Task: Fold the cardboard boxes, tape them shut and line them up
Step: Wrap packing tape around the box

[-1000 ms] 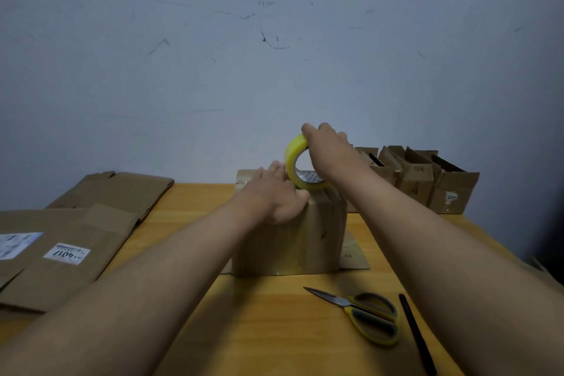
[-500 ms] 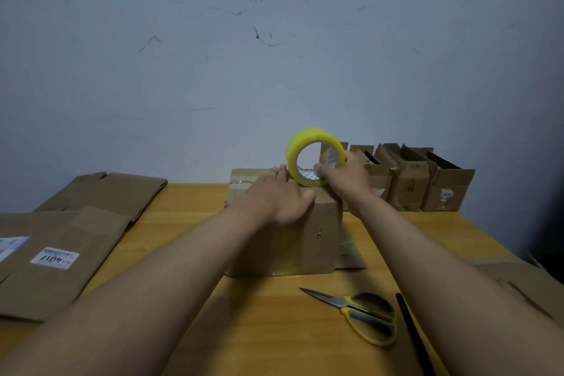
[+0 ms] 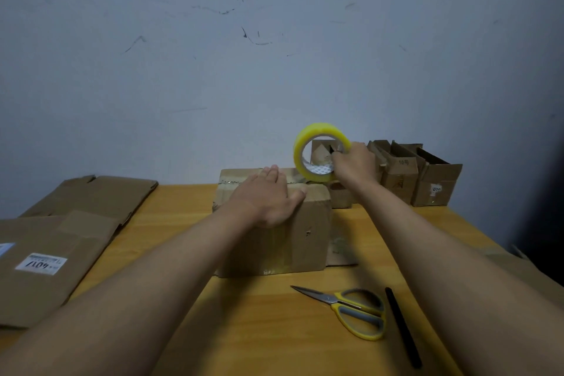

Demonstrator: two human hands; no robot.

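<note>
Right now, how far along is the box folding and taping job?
Done: several folded boxes stand lined up along the wall. In hand: the left hand presses the current box while the right hand holds the tape roll at its top. Left: flat cardboard waits unfolded; the scissors lie untouched.

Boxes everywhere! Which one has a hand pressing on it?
The closed middle box: the left hand lies flat on top. The boxes by the wall stand open, untouched.

Black pen [image 3: 403, 327] on wooden table [image 3: 259, 330]
</note>
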